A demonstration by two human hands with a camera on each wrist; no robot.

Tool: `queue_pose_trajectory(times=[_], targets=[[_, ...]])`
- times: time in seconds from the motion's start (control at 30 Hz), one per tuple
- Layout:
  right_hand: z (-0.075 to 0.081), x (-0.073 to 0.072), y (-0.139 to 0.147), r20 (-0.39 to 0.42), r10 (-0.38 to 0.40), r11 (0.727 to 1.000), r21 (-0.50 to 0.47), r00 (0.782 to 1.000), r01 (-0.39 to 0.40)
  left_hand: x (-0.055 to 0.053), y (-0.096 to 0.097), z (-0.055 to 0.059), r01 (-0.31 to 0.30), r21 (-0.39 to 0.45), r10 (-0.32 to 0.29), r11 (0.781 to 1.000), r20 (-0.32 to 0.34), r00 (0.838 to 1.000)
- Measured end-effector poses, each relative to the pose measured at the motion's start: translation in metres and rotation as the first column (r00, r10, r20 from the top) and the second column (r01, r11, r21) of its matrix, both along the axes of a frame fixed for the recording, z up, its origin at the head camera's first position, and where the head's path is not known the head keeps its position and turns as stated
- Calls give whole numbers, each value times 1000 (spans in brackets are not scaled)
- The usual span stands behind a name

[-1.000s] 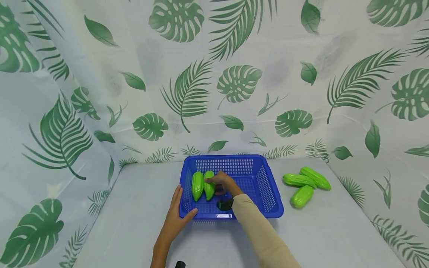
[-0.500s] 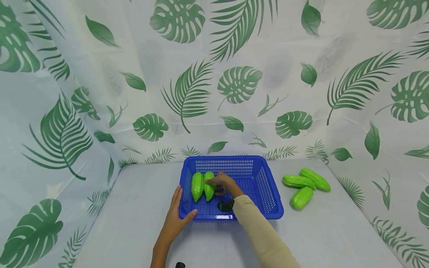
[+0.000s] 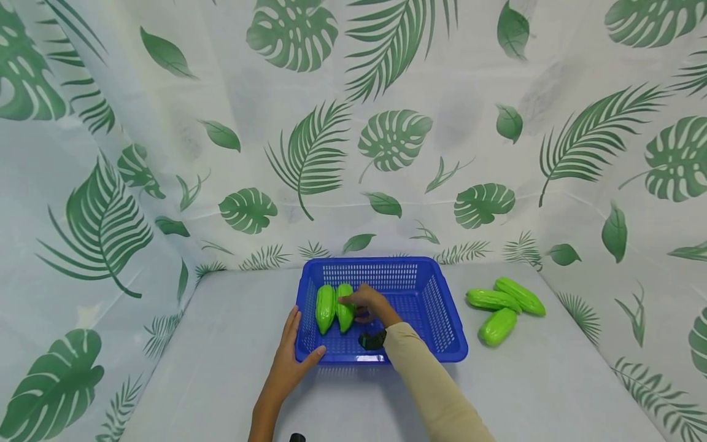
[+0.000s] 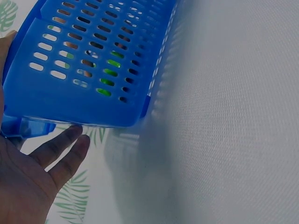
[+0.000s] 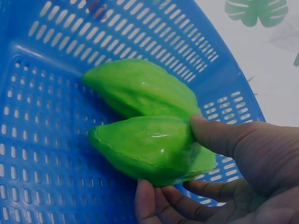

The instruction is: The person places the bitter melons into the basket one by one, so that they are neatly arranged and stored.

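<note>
A blue perforated basket (image 3: 409,356) stands on the table with two glossy, ridged green gourds side by side in its left part. My right hand (image 3: 371,301) reaches inside and holds the right-hand gourd (image 5: 149,144), thumb on one side and fingers curled along the other. The other gourd (image 3: 325,307) lies right beside it, toward the basket's left wall. My left hand (image 3: 293,356) rests at the basket's front left corner, thumb at the front rim and fingers stretched along the left side. In the left wrist view, two straight fingers (image 4: 70,158) are spread near the rim.
Three more green gourds (image 3: 497,325) lie together on the table right of the basket. A leaf-patterned sheet (image 3: 397,215) hangs behind and at both sides. A black device (image 3: 371,339) shows at my right wrist, and a small black object (image 3: 297,437) at the bottom edge.
</note>
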State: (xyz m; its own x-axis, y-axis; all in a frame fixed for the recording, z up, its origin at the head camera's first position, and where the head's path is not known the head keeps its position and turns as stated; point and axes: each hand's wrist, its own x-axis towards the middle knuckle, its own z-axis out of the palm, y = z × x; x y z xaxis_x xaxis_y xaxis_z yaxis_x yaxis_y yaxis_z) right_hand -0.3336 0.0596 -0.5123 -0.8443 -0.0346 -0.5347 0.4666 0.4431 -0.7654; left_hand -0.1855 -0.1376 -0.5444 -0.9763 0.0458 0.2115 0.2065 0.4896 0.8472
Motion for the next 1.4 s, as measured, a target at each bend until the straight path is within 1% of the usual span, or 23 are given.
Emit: queue_pose_trajectory(times=[0.2,0.5,0.77,0.97,1.17,1.27,1.4], targets=[[6,5,0,-14,25,1000,1,1000,-25,1,-1,1,15,21,-15,1000,4,1000],[10,8,0,-24,34,999,-4,999,-34,0,0,2,4,17,-4,1000,17,1000],[9,7,2,-8,32,1000,0,999,-32,0,1,0,10,6,-10,1000,19,1000],[12,8,7,7,48,999,-24,999,-48,1,1,0,12,6,-12,1000,21,1000],[27,9,20,-22,121,992,-33,992,-122,1,1,0,10,13,-11,1000,24,1000],[40,9,28,-52,174,984,-16,983,-175,1,0,1,13,15,-14,1000,19,1000],[57,8,40,-106,234,970,-37,967,-239,1,0,2,9,19,-10,1000,21,1000]])
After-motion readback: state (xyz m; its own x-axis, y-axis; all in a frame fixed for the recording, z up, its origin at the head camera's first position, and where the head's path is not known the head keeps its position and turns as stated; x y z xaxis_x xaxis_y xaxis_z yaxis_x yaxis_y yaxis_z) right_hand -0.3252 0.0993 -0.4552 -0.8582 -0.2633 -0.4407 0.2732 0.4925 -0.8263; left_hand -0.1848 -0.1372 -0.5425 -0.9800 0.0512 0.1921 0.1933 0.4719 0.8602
